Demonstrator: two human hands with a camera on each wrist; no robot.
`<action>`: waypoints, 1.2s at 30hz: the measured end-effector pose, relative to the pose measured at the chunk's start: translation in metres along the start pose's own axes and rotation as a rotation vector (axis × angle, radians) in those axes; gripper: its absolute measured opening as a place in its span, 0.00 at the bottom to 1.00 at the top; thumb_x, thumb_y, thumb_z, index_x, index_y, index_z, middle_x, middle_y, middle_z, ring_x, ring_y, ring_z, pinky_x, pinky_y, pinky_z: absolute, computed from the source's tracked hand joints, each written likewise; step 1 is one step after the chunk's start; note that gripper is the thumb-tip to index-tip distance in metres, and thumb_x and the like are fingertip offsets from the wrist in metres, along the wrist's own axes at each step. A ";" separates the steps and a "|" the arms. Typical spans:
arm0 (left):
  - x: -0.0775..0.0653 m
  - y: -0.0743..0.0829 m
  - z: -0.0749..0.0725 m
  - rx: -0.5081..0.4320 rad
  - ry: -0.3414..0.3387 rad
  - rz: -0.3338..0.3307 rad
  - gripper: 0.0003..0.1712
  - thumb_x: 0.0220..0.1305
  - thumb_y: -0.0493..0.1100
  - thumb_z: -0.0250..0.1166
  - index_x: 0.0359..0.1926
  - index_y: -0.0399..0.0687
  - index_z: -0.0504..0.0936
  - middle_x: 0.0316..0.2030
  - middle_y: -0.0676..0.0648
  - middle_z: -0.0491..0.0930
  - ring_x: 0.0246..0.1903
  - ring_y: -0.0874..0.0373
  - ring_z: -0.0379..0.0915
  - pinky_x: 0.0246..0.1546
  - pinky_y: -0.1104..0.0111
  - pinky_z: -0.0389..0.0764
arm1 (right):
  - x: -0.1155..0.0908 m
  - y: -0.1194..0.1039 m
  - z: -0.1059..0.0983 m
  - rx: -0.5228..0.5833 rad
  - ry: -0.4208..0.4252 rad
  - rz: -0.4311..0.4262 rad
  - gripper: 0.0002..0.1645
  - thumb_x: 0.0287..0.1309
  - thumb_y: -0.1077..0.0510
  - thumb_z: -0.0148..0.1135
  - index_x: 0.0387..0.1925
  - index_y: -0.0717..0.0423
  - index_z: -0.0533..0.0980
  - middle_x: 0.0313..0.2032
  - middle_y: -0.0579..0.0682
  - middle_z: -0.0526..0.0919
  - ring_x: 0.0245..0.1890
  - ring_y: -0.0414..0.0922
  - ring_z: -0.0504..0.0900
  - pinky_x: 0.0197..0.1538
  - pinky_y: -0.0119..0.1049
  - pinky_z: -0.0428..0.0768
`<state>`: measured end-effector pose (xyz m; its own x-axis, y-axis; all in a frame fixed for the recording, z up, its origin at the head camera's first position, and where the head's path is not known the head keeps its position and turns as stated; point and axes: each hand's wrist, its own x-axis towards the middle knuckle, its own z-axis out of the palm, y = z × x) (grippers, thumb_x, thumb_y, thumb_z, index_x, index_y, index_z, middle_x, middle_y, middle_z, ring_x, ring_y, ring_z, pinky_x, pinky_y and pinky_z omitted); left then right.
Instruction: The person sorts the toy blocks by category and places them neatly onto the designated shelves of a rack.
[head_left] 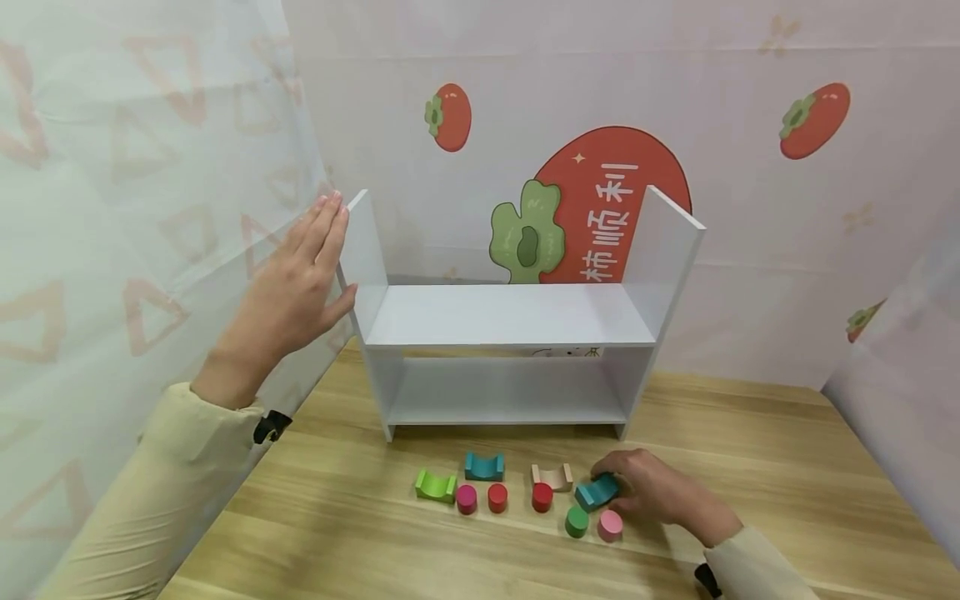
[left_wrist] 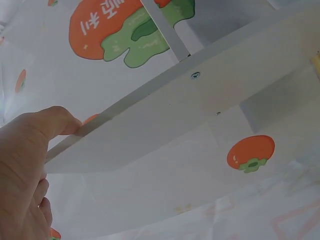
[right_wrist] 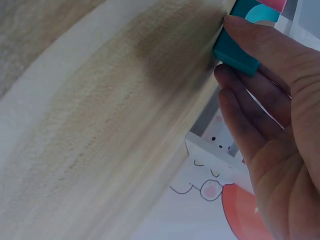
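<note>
A white two-tier shelf [head_left: 510,315] stands on the wooden table. My left hand [head_left: 296,279] is at its left side panel [left_wrist: 165,115], fingers stretched up along the outer face and thumb hooked over the front edge. To the right in front of the shelf, my right hand [head_left: 656,492] pinches a teal block with a curved hollow [head_left: 597,492] between thumb and fingers. The block is tilted low over the table in the head view; the right wrist view shows the thumb [right_wrist: 250,35] on its side. A green cylinder [head_left: 577,522] and a pink cylinder [head_left: 611,526] lie just before it.
Left of the right hand are a wooden-coloured hollowed block [head_left: 552,477], another teal one [head_left: 484,467] and a lime green one [head_left: 436,486]. Beside them stand red cylinders [head_left: 497,498] [head_left: 542,497] and a magenta cylinder [head_left: 466,499]. Printed cloth [head_left: 375,108] hangs behind.
</note>
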<state>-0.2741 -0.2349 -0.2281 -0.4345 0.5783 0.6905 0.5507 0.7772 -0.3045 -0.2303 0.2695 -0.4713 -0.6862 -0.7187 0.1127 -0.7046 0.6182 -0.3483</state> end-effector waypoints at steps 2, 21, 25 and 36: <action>0.000 -0.001 -0.001 0.006 0.001 0.010 0.52 0.59 0.37 0.71 0.78 0.22 0.54 0.80 0.26 0.54 0.81 0.33 0.50 0.85 0.56 0.49 | 0.001 -0.002 -0.002 0.015 -0.007 -0.003 0.20 0.53 0.62 0.80 0.48 0.58 0.86 0.46 0.49 0.91 0.45 0.39 0.87 0.48 0.37 0.89; -0.001 -0.002 -0.005 0.044 -0.025 0.005 0.54 0.60 0.39 0.73 0.79 0.24 0.55 0.81 0.28 0.55 0.81 0.34 0.52 0.80 0.45 0.61 | 0.001 -0.009 -0.015 0.073 -0.045 0.014 0.13 0.52 0.63 0.81 0.41 0.56 0.87 0.40 0.44 0.90 0.39 0.32 0.82 0.42 0.32 0.87; 0.000 -0.001 -0.005 0.064 -0.040 -0.009 0.54 0.60 0.41 0.73 0.79 0.25 0.54 0.81 0.30 0.54 0.82 0.35 0.51 0.77 0.42 0.64 | -0.001 -0.009 -0.021 0.057 -0.046 0.025 0.15 0.51 0.63 0.81 0.41 0.55 0.87 0.40 0.44 0.90 0.40 0.33 0.83 0.43 0.35 0.88; 0.001 0.002 -0.008 0.084 -0.081 -0.050 0.56 0.60 0.42 0.74 0.81 0.28 0.53 0.83 0.33 0.53 0.83 0.39 0.49 0.80 0.42 0.60 | 0.007 -0.013 -0.040 0.032 -0.030 -0.007 0.14 0.53 0.61 0.80 0.42 0.54 0.86 0.40 0.44 0.90 0.40 0.34 0.85 0.42 0.39 0.90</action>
<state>-0.2674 -0.2346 -0.2223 -0.5177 0.5537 0.6522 0.4670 0.8216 -0.3269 -0.2332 0.2695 -0.4289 -0.6754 -0.7323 0.0876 -0.7028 0.6031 -0.3771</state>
